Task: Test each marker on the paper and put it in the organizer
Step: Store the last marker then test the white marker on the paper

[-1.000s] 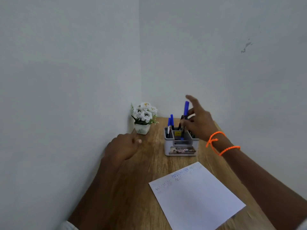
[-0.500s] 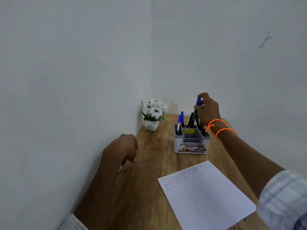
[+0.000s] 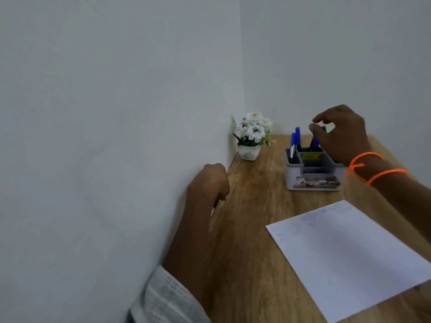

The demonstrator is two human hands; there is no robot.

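Lowest in the frame, at the right, lies the white paper (image 3: 345,255), set at a slant on the wooden desk (image 3: 251,229), with faint blue scribbles along its far edge (too pale to read as more than test strokes). Left of it, at mid-frame, the left hand (image 3: 208,183) rests by the wall, fingers curled under and holding nothing that can be seen.

Further up, right of centre, stands the grey organizer (image 3: 313,170), a label on its front face. Two blue-capped markers (image 3: 294,139) stand upright in its left rear slot. And here's the action: the right hand (image 3: 342,134), with orange cords on the wrist, hangs directly over the rear compartment, fingertips pinched around the top of a blue marker (image 3: 315,142) whose lower end is already down inside the slot. Its long axis runs nearly vertical, leaning slightly, so the right hand is plainly the nearer one and the line of travel is straight down. Something pale and greenish shows at the fingertips, perhaps a cap end, too blurred to tell. This looks like the drop-in step, nearly finished.

At upper centre, in the corner, sits a small pot of white flowers (image 3: 251,136).
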